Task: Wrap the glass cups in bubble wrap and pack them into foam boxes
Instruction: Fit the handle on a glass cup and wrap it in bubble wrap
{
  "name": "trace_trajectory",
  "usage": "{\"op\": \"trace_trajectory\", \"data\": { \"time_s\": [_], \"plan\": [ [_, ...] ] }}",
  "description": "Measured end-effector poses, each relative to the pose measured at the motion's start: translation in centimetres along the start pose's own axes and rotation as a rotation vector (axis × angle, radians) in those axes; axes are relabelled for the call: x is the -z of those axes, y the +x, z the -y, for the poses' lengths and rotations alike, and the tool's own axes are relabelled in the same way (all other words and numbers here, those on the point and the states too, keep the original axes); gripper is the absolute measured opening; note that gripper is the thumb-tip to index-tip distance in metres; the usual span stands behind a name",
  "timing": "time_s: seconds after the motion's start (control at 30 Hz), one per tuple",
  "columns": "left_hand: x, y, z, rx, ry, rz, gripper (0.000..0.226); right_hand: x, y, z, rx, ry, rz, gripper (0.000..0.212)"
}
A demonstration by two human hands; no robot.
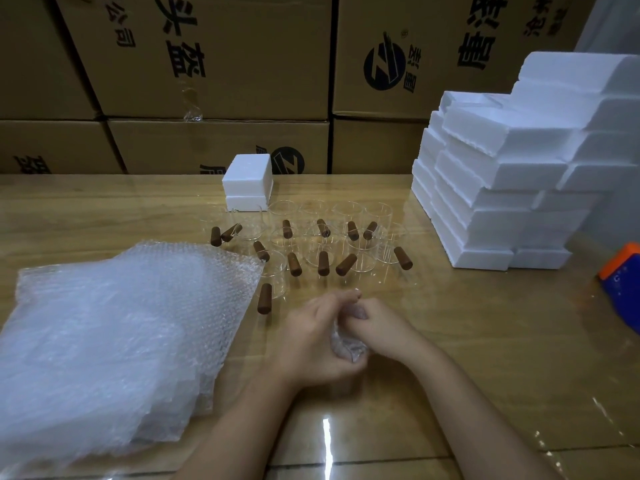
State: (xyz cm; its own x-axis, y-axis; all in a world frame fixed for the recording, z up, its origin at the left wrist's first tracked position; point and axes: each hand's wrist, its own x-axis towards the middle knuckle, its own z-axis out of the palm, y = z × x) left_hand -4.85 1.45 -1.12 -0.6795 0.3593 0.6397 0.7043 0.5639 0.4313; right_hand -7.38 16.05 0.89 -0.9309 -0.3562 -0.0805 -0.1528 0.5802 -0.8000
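Observation:
Both my hands meet at the table's middle around a small bundle of bubble wrap [346, 344]; what is inside it is hidden. My left hand [311, 337] cups the bundle from the left and below. My right hand [379, 327] grips it from the right, fingers curled into the wrap. Several clear glass cups [349, 233] with brown wooden handles stand in rows beyond my hands. A pile of bubble wrap sheets [121, 334] lies at the left. One closed white foam box [247, 181] sits behind the cups.
A tall stack of white foam boxes [502, 188] fills the right side of the wooden table [485, 341]. An orange and blue object [623, 282] lies at the right edge. Brown cartons [207, 64] wall off the back.

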Motion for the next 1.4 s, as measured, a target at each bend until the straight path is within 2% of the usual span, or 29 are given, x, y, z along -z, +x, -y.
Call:
{"op": "trace_trajectory", "data": {
  "time_s": [0.1,0.13,0.2,0.27,0.33,0.47,0.5,0.6,0.7,0.8,0.9,0.93,1.03,1.1,1.2,1.33,1.4],
  "plan": [
    [-0.4,0.1,0.2,0.197,-0.142,-0.030,0.064,0.9,-0.3,-0.3,-0.023,0.136,0.041,0.017],
    [-0.4,0.2,0.3,0.260,-0.182,-0.058,0.061,1.1,-0.3,-0.4,-0.013,0.170,0.039,0.030],
    [-0.3,0.4,0.7,0.398,-0.239,-0.115,0.057,1.3,-0.2,-0.6,0.066,0.225,-0.110,0.047],
    [-0.3,0.5,1.2,0.509,-0.296,-0.146,0.059,1.2,-0.2,-0.2,0.225,0.223,-0.310,0.031],
    [-0.3,0.6,1.5,0.560,-0.348,-0.150,0.056,0.8,-0.3,0.0,0.320,0.129,-0.331,0.032],
    [-0.6,0.4,1.4,0.536,-0.497,-0.084,0.050,-0.6,-0.3,-0.1,0.405,-0.205,-0.187,0.074],
    [-0.6,0.3,1.4,0.520,-0.491,-0.056,0.049,-0.8,-0.3,-0.2,0.412,-0.243,-0.172,0.078],
    [-0.5,0.0,1.3,0.476,-0.431,-0.013,0.048,-1.1,-0.2,-0.2,0.406,-0.242,-0.122,0.071],
    [-0.5,-0.1,1.4,0.473,-0.417,0.000,0.046,-1.2,0.0,-0.5,0.404,-0.221,-0.078,0.080],
    [-0.5,0.0,1.3,0.485,-0.405,0.008,0.045,-1.2,0.1,-0.6,0.344,-0.190,-0.048,0.059],
    [-0.5,0.2,1.1,0.503,-0.413,0.001,0.045,-1.2,0.2,-0.7,0.337,-0.117,-0.066,0.082],
    [-0.6,0.3,1.1,0.512,-0.421,-0.002,0.045,-1.0,0.1,-0.5,0.321,-0.108,-0.065,0.079],
    [-0.6,0.3,1.0,0.551,-0.433,0.000,0.049,0.0,-0.3,0.5,0.217,0.032,-0.057,0.038],
    [-0.5,0.3,1.1,0.565,-0.389,0.017,0.054,1.9,-0.1,1.2,0.178,0.094,-0.217,0.024],
    [-0.4,0.2,1.5,0.608,-0.367,0.033,0.044,6.4,0.6,2.6,0.162,0.057,-0.541,0.015],
    [-0.3,0.2,1.5,0.646,-0.376,0.042,0.041,14.2,1.8,3.9,0.124,-0.175,-0.851,0.045],
    [-0.3,0.3,1.6,0.660,-0.383,0.043,0.041,18.1,2.4,4.3,-0.009,-0.345,-0.955,0.055]
  ]
}}
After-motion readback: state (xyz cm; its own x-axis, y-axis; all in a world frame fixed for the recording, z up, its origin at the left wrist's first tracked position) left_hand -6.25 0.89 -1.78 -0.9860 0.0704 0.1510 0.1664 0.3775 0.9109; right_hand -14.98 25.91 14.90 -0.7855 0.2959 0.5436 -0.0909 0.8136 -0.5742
